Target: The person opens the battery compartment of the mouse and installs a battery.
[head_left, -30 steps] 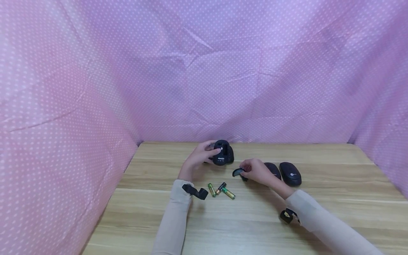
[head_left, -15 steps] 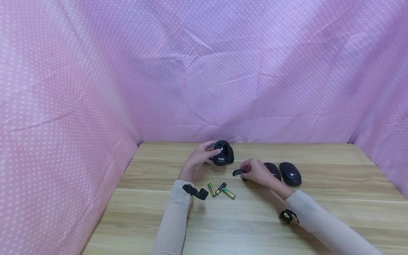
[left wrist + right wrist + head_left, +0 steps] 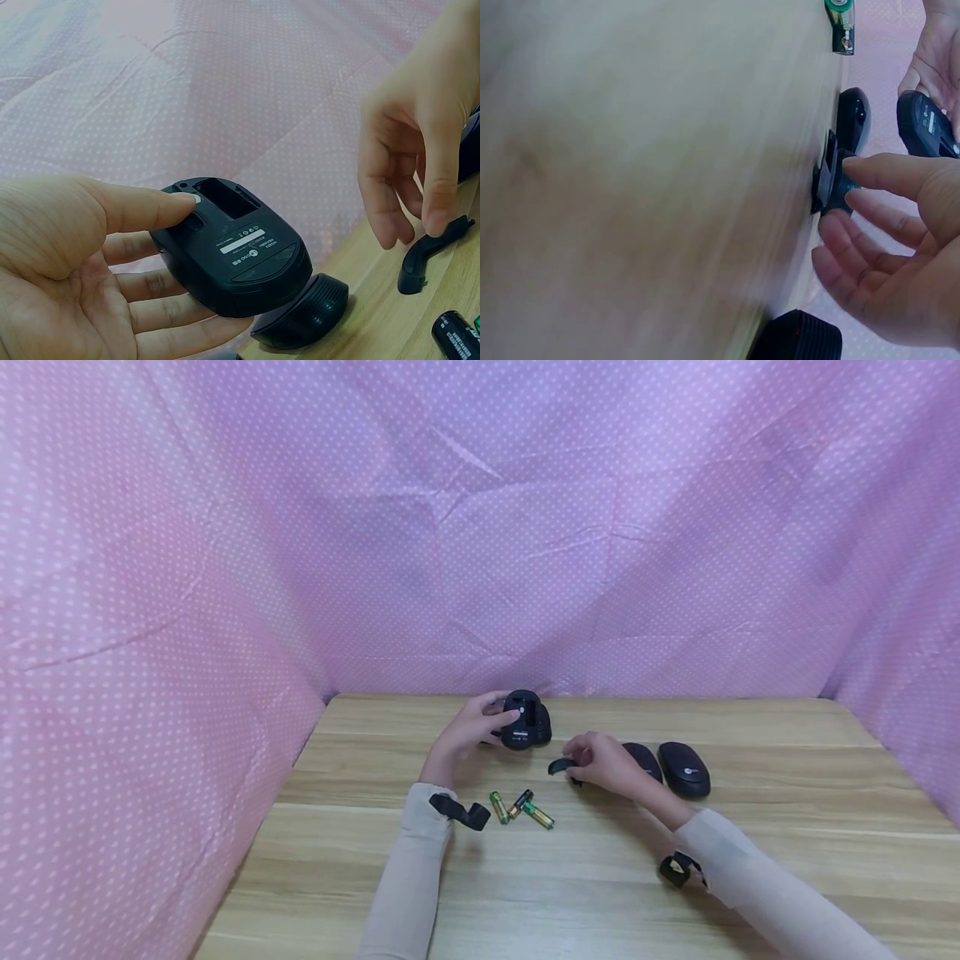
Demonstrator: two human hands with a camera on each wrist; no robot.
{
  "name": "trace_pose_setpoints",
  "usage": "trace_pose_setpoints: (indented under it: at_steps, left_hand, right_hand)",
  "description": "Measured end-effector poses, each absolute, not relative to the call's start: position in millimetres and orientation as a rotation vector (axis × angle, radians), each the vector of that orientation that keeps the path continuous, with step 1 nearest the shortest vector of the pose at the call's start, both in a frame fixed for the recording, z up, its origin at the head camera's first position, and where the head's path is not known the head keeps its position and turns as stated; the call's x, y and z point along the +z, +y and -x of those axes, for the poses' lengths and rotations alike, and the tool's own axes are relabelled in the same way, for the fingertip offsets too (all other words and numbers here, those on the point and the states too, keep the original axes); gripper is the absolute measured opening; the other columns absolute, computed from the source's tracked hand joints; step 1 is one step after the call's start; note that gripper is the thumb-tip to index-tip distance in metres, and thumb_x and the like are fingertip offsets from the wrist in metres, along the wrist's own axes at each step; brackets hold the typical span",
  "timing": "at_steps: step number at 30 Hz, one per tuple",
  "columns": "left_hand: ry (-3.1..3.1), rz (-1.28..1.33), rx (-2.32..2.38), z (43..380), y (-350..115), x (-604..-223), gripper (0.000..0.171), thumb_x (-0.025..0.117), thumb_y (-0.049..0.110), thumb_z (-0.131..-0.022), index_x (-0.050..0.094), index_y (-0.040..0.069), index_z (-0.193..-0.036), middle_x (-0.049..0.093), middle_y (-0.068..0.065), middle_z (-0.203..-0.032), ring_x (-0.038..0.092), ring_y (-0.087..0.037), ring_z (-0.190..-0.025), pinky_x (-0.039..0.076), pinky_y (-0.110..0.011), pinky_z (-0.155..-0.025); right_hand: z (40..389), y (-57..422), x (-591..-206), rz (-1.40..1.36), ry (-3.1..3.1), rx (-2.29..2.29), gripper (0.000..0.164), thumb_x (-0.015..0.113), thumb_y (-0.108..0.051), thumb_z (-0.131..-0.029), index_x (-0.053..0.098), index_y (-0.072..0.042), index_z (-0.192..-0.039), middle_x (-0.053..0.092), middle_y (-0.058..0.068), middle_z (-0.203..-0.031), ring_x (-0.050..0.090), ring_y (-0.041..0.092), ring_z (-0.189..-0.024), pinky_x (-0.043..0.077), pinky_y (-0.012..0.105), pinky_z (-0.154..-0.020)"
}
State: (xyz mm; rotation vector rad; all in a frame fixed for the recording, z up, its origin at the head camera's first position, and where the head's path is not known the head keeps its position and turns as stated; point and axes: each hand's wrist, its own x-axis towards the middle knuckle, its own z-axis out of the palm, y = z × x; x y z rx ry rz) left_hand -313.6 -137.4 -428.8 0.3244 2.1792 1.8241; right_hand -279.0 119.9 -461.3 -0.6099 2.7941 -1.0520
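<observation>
My left hand (image 3: 474, 722) holds a black computer mouse (image 3: 232, 251) above the table, underside up, thumb across its base. The long battery slot in that underside is uncovered and looks vacant in the left wrist view. A curved black battery cover (image 3: 420, 266) lies on the wood under the fingertips of my right hand (image 3: 603, 764). Thumb and forefinger of that hand are spread a little, close to the cover; whether they touch it is hard to tell. Three AA batteries (image 3: 520, 804) lie loosely grouped between the two forearms.
Another black mouse (image 3: 307, 315) sits on the table just behind the held one. Two more mice stand to the right, one (image 3: 641, 760) partly hidden by my right hand, the other (image 3: 684, 768) beyond it. Pink dotted cloth (image 3: 480, 568) hangs at the table's back edge.
The battery cover tipped from a raised tilt to lying flatter as the right fingers loosened from it. My left hand and its mouse have barely moved.
</observation>
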Motion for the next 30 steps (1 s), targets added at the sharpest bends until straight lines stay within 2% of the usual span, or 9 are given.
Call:
trace_pose_setpoints:
  at_steps: [6, 12, 16, 19, 24, 30]
  left_hand:
    - [2.166, -0.329, 1.842, 313.7, -137.9, -428.1, 0.05, 0.064, 0.015, -0.1, 0.051, 0.006, -0.148, 0.06, -0.025, -0.14, 0.07, -0.028, -0.103, 0.063, -0.035, -0.076]
    - [2.165, -0.324, 1.844, 314.1, -138.7, -428.1, 0.051, 0.064, 0.015, -0.1, 0.05, 0.005, -0.148, 0.059, -0.026, -0.14, 0.07, -0.026, -0.1, 0.063, -0.035, -0.076]
    - [2.165, -0.329, 1.84, 314.4, -139.0, -427.8, 0.05, 0.064, 0.014, -0.1, 0.051, 0.004, -0.147, 0.059, -0.026, -0.141, 0.069, -0.024, -0.097, 0.063, -0.034, -0.074]
    - [2.164, -0.33, 1.84, 314.5, -139.0, -427.8, 0.05, 0.064, 0.014, -0.1, 0.05, 0.004, -0.147, 0.059, -0.026, -0.14, 0.069, -0.023, -0.095, 0.062, -0.032, -0.073]
    - [2.166, -0.329, 1.839, 314.4, -139.0, -427.9, 0.05, 0.063, 0.014, -0.1, 0.05, 0.004, -0.148, 0.059, -0.027, -0.14, 0.068, -0.022, -0.095, 0.062, -0.031, -0.073]
    - [2.149, -0.316, 1.86, 313.9, -138.7, -429.2, 0.049, 0.064, 0.013, -0.1, 0.051, 0.004, -0.147, 0.06, -0.024, -0.14, 0.068, -0.025, -0.104, 0.062, -0.032, -0.073]
  right_hand:
    - [273.1, 118.0, -457.6, 0.798, 2.687, -1.202, 0.025, 0.077, -0.002, -0.086, 0.073, 0.003, -0.11, 0.073, 0.011, -0.094, 0.065, 0.016, -0.082, 0.056, 0.023, -0.067]
    - [267.4, 112.9, -458.5, 0.895, 2.552, -1.254, 0.026, 0.076, -0.003, -0.088, 0.072, 0.001, -0.114, 0.074, 0.008, -0.094, 0.063, 0.009, -0.084, 0.056, 0.021, -0.072]
    - [264.4, 108.4, -459.9, 0.994, 2.489, -1.257, 0.026, 0.076, -0.004, -0.088, 0.072, 0.003, -0.112, 0.075, 0.011, -0.095, 0.064, 0.006, -0.083, 0.058, 0.022, -0.074]
    - [261.1, 105.6, -461.8, 1.053, 2.453, -1.235, 0.023, 0.077, -0.006, -0.087, 0.073, 0.001, -0.109, 0.075, 0.007, -0.091, 0.064, 0.005, -0.08, 0.058, 0.022, -0.073]
    - [254.2, 102.8, -464.1, 1.027, 2.407, -1.18, 0.023, 0.079, -0.008, -0.087, 0.073, -0.003, -0.109, 0.071, 0.0, -0.086, 0.061, 0.004, -0.076, 0.056, 0.021, -0.069]
    - [244.9, 98.6, -462.3, 0.976, 2.392, -1.111, 0.028, 0.081, -0.012, -0.086, 0.072, -0.004, -0.111, 0.068, -0.004, -0.079, 0.06, 0.004, -0.069, 0.054, 0.02, -0.064]
